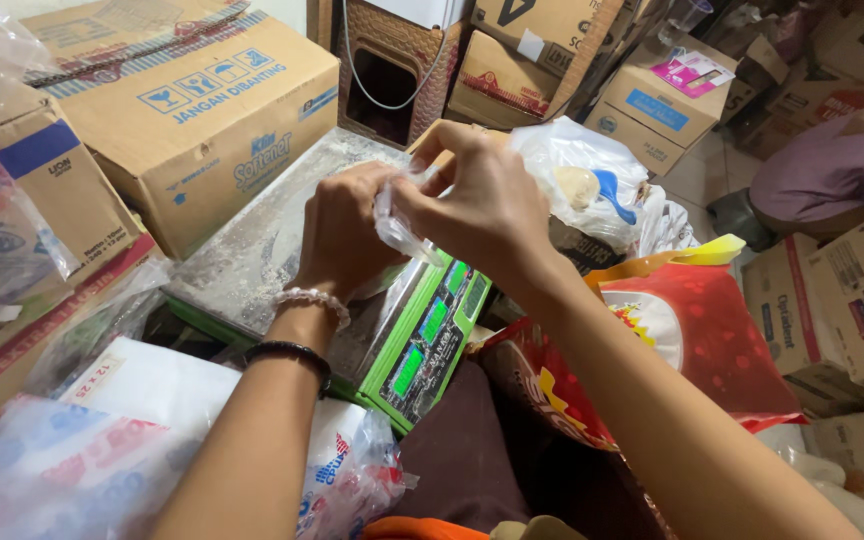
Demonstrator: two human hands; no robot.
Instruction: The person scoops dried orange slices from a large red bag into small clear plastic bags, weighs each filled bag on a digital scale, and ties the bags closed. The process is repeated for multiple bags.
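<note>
View from above of a person's two bare hands, seated among stacked cardboard boxes. Both hands meet over a green digital scale w/ a dusty steel platform. Left hand, w/ a bead bracelet and a black band on the wrist, has its grip pinched on the upper part of a small clear plastic bag. Right hand also has its grip clenched on the bag's top, fingers bent as if twisting or knotting it. The bag hangs between the hands, just above the scale's platform, not resting on it; contents too small to tell.

Judged step: closing the bag's neck. Next move likely calls for both grips holding tension so the twist doesn't slip.

Right of the scale: an open red sack; behind it a clear bag w/ a blue scoop. Large cardboard box upper left.
</note>
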